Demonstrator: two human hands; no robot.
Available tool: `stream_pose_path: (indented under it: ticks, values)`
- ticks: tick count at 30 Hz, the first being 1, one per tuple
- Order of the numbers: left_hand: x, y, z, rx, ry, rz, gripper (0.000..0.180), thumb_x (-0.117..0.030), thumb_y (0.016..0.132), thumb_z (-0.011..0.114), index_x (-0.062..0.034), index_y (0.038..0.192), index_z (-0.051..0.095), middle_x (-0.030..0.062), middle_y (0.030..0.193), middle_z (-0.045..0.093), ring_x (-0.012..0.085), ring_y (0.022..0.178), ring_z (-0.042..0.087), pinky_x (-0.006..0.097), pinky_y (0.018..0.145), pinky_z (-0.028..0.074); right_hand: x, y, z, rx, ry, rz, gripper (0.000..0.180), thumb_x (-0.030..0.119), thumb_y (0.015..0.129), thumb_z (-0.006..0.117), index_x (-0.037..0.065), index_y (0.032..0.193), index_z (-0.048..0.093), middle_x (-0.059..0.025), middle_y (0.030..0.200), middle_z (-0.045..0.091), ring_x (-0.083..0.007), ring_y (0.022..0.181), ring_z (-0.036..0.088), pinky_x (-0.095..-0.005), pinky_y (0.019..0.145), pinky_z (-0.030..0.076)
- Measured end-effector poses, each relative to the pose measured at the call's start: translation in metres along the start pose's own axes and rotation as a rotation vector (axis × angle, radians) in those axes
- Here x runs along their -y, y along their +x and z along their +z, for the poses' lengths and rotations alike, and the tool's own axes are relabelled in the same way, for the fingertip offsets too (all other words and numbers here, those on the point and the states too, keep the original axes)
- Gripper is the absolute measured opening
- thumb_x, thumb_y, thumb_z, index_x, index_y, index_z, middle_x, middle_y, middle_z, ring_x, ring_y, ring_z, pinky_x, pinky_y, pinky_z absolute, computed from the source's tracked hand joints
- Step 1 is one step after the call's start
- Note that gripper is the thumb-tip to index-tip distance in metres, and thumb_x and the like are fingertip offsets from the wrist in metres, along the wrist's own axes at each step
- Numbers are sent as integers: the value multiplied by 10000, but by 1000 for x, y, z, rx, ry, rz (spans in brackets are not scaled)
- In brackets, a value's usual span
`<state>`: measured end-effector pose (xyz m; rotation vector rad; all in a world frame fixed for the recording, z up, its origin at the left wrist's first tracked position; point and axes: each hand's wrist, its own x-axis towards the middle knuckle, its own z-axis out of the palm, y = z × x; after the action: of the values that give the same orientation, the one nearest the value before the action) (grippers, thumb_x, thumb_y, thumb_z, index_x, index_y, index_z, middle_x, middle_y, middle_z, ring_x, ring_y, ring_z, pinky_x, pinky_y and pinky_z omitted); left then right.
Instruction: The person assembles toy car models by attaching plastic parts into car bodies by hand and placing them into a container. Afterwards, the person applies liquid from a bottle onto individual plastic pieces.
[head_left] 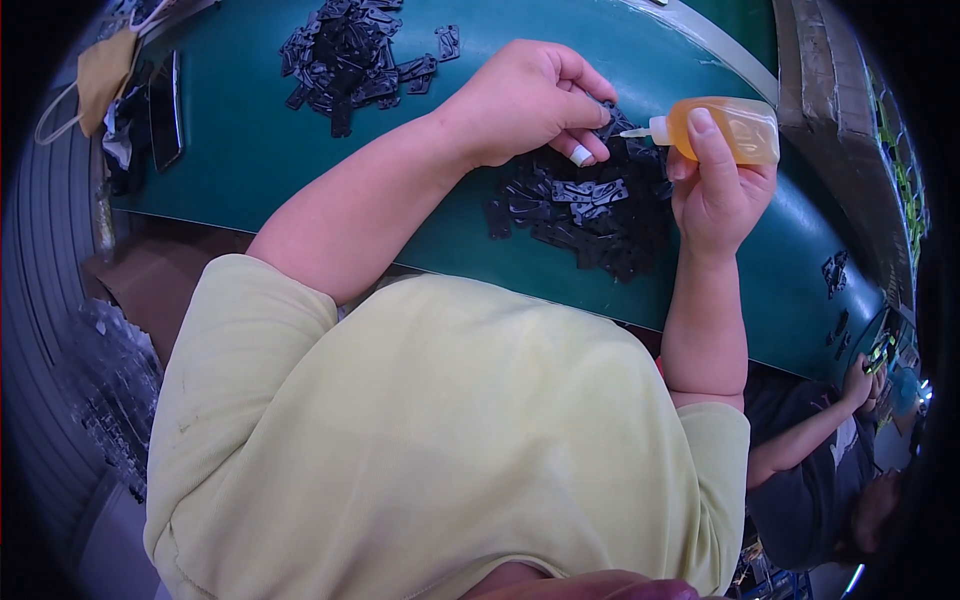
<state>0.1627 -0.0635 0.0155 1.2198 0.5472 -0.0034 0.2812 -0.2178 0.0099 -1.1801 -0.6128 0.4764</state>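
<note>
A green table (250,150) carries a loose heap of small flat black parts (590,215) just under both hands, and a second heap of black parts (350,60) lies well apart, farther up. The right hand (715,195) grasps a small clear bottle of amber liquid (735,130), its white nozzle pointing left. The left hand (530,100) is half clenched, its fingertips pinching one black part (608,122) right at the nozzle tip.

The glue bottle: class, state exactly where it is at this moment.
In the head view, the bottle is at upper right, held in the right hand, its nozzle pointing left toward the left hand above the near pile of black parts on the green table.
</note>
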Motion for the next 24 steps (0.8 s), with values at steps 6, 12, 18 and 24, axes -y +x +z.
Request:
stream_pose_path:
  ticks: [6, 12, 18, 24]
  values:
    - [0, 3, -2, -1, 4, 4, 248, -30, 854, 630, 75, 1076, 594, 131, 839, 673, 190, 715, 701, 248, 633, 577, -1, 5, -1, -26, -7, 0, 135, 71, 855, 669, 23, 955, 592, -71, 812, 640, -71, 519, 522, -191, 454, 409]
    - [-3, 4, -5, 5, -44, 11, 264, -22, 856, 626, 84, 1094, 583, 144, 850, 668, 197, 711, 699, 259, 633, 582, 9, 26, -24, -71, 472, 169, 173, 191, 929, 554, 23, 959, 583, -76, 819, 617, -70, 515, 467, -206, 470, 380]
    - [-9, 17, -12, -14, -181, 89, 296, -9, 865, 611, 95, 1139, 563, 137, 865, 653, 204, 737, 690, 280, 643, 589, 10, 21, -33, -125, 633, 260, 185, 214, 936, 546, 32, 949, 571, -81, 831, 621, -55, 516, 468, -195, 466, 383]
    - [-54, 73, -27, -334, 141, 231, 192, -13, 854, 626, 90, 1008, 577, 146, 870, 646, 186, 707, 679, 272, 604, 574, 11, 17, -23, -221, 576, 329, 163, 215, 915, 589, 71, 957, 523, -27, 766, 567, -57, 522, 464, -206, 480, 383]
